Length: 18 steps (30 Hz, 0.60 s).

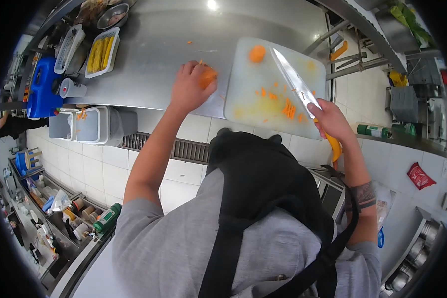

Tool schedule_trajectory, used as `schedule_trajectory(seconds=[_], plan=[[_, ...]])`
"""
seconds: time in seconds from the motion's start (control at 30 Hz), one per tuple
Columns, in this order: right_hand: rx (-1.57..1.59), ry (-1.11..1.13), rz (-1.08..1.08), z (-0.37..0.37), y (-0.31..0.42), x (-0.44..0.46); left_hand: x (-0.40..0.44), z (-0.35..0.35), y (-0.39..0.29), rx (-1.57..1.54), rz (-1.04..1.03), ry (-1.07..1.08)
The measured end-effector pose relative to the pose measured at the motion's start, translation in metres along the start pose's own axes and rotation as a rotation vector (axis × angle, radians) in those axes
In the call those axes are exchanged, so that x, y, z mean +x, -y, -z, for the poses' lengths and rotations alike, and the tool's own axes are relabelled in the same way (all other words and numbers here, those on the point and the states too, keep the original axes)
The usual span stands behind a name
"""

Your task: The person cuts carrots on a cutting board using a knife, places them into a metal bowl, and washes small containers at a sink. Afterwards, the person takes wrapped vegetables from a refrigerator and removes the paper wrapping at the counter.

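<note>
My left hand [189,88] is over the steel counter, left of the cutting board. Its fingers curl round a bunch of orange carrot pieces [208,77]; their lower side is hidden. In my right hand [331,118] is a large kitchen knife [292,75] with a yellow handle, its blade pointing away from me across the board's right side. The white cutting board [241,74] carries a thick chunk of carrot [257,53] near its far left corner. Thin carrot strips [288,108] and small bits lie scattered on its nearer half, left of the blade.
A white tray of yellow pieces [100,53], a metal bowl [112,18], a white cup [73,88] and a blue jug [43,89] stand at the counter's left. Grey bins [92,128] sit below its near edge. Metal shelf rails [342,69] border the right.
</note>
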State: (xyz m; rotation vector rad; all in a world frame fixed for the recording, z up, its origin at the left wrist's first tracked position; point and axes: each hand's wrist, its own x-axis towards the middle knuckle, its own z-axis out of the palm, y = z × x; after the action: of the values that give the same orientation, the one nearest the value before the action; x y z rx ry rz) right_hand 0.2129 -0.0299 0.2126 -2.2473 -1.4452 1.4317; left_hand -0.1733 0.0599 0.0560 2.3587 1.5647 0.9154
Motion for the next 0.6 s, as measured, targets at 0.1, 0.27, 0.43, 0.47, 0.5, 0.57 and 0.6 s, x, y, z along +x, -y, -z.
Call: schedule_trajectory(seconds=[0.1,0.27,0.43,0.47,0.5,0.57,0.6], plan=[[-0.068,-0.115,-0.014,-0.001,-0.021,-0.001,-0.002,-0.005,0.005,-0.016,-0.018,-0.002],[-0.208,-0.325,0.047,0.007,-0.093,0.022,0.007,-0.004,-0.007,0.011,-0.010,-0.037],[-0.453,-0.502,0.073,0.009,-0.161,0.041,0.007,-0.016,0.012,0.128,-0.125,0.139],[-0.556,-0.549,0.026,0.007,-0.169,0.042,0.006,-0.018,0.015,0.121,-0.116,0.146],[-0.659,-0.594,-0.020,0.004,-0.175,0.042,0.005,-0.019,0.015,0.115,-0.106,0.154],[-0.687,-0.592,0.000,-0.010,-0.187,0.044,0.004,-0.022,0.015,0.129,-0.100,0.171],[-0.722,-0.590,0.030,-0.017,-0.188,0.045,0.005,-0.021,0.015,0.144,-0.086,0.180]])
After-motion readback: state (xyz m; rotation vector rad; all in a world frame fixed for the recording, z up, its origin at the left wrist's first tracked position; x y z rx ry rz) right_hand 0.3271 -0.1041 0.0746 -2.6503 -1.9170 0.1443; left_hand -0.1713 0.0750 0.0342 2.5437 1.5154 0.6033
